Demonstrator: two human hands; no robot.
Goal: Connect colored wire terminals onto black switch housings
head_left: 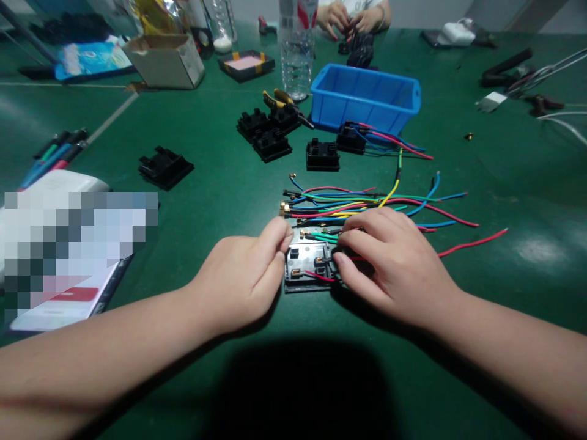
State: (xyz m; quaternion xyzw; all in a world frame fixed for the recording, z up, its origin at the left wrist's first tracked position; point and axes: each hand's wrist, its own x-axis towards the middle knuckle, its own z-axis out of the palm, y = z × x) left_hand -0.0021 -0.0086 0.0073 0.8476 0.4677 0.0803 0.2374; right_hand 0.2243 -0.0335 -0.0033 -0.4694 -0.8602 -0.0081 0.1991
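A black socket module [307,281] lies on the green table between my hands, its inner side facing up with metal contacts and a short red wire. My left hand [252,269] is closed at the module's left edge; what its fingertips pinch is hidden. My right hand [389,263] has its thumb and fingers curled round a black part [338,256] at the module's right side. Just beyond the module lies a bundle of coloured wires [358,205] with metal terminals at the left ends, partly under my right fingers.
Several black modules [322,154] lie ahead, with yellow-handled pliers [277,99]. Behind them stand a blue bin [364,98] and a bottle [297,55]. A phone [87,287] is at left, a cardboard box [165,61] back left. Another person's hands [351,21] work at the far edge.
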